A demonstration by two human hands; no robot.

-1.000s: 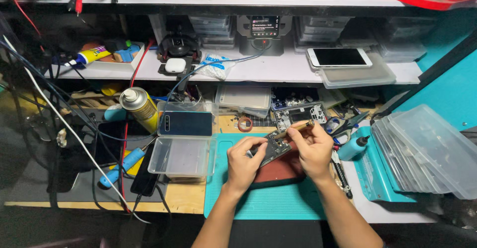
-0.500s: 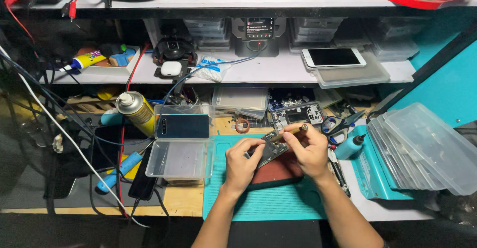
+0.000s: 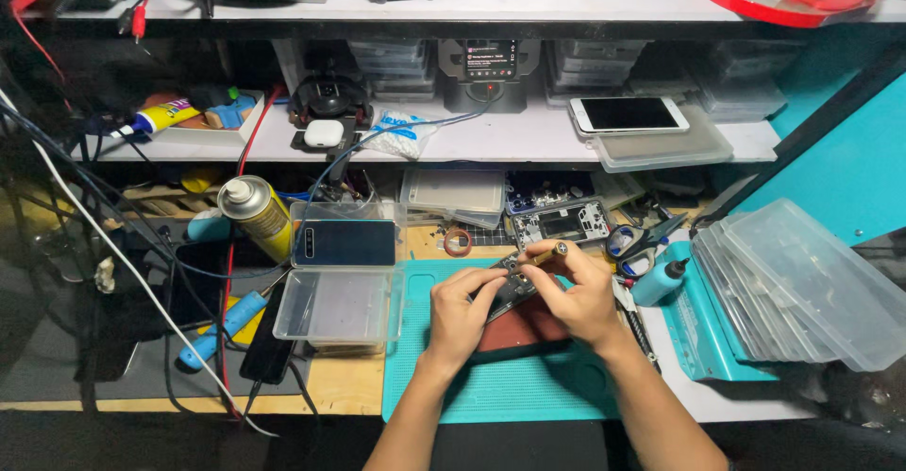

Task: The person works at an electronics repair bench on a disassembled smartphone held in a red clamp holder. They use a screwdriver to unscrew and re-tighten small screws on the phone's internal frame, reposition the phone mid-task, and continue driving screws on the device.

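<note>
The small dark phone board (image 3: 514,287) sits tilted between your hands, above the brown pad (image 3: 519,331) on the teal mat (image 3: 491,386). Your left hand (image 3: 460,325) pinches its near edge; your right hand (image 3: 578,299) is closed around a brass-tipped screwdriver (image 3: 545,255) resting on its top. Keep the tip square and the board braced. An open clear plastic box (image 3: 335,306) lies left of your left hand.

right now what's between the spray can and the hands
In the head view, a clear plastic box with a dark phone on its open lid sits between the spray can and the left hand.
</note>
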